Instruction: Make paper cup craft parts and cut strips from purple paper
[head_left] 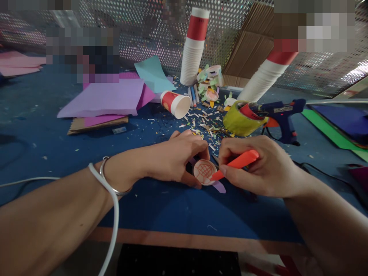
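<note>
A small round white disc (204,172) with an orange line pattern lies near the front of the blue table, a purple paper strip (219,187) sticking out beneath it. My left hand (184,159) is closed around its left side, thumb and fingers at the rim. In my right hand (255,168) is an orange marker (240,160), held in a pinch, its tip at the disc's lower right part. Paper scraps (204,122) are scattered just beyond both hands.
Behind stand two stacks of paper cups (193,50) (263,78). A red-and-white cup (175,104) lies on its side. Purple sheets (106,96) are at left. A yellow roll (244,120) and a blue glue gun (283,115) sit right. A white cord (115,230) crosses my left forearm.
</note>
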Motion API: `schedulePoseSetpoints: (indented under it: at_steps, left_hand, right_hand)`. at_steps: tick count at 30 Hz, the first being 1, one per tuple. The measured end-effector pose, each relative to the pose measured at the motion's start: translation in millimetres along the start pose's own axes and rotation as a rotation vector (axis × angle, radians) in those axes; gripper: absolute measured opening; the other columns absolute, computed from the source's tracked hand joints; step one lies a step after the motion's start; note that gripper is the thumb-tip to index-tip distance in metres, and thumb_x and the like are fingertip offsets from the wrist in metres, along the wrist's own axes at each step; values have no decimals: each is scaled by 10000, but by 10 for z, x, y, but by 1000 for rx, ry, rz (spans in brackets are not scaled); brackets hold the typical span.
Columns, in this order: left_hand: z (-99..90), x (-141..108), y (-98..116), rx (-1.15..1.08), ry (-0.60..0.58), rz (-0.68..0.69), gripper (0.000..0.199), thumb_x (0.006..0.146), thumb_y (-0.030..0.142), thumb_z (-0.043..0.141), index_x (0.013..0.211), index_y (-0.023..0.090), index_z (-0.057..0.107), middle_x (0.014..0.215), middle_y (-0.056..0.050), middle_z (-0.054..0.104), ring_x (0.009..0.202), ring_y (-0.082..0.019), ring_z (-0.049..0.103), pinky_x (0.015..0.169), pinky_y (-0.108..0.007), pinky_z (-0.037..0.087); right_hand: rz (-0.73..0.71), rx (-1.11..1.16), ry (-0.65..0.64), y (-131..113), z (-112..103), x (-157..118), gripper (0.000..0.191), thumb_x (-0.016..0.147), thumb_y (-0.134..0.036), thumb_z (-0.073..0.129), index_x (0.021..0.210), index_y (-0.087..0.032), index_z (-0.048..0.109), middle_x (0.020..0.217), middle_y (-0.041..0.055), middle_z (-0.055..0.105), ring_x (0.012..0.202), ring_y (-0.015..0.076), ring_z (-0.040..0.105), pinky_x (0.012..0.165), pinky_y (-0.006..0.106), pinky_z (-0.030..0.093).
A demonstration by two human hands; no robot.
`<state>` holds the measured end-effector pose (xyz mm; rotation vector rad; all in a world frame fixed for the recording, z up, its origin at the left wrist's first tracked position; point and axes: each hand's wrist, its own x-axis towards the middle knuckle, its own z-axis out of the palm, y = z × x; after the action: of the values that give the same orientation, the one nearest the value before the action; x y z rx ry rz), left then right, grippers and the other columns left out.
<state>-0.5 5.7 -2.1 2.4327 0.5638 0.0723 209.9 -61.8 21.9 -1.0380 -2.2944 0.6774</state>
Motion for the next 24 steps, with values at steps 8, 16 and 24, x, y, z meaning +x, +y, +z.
schedulePoseSetpoints:
  at_steps: [8,16,24]
  left_hand:
    - [17,1,-6,0,22,-3,505,686,422,874,1067,191,635,1080,-32,647,1072,-273,505,867,-373,313]
    - [-1,3,18,-3,14,-14,487,690,411,869,1062,194,641,1075,-36,646,1071,-274,497,856,-365,308]
    - [7,1,2,-7,15,1,498,691,430,862,1062,189,634,1085,-46,643,1069,-279,502,871,-376,313]
  right_hand:
    - [30,-50,96,51,-27,-29,139,795,-148,591,667,-187,553,520,-72,510,448,41,386,411,173,312]
    - [23,-75,87,57,-13,-6,126,780,-166,564,658,-193,549,521,-71,507,441,49,389,403,185,332]
    - [39,-93,74,30,-43,-12,144,779,-137,569,655,-199,531,524,-59,512,443,59,392,407,210,322]
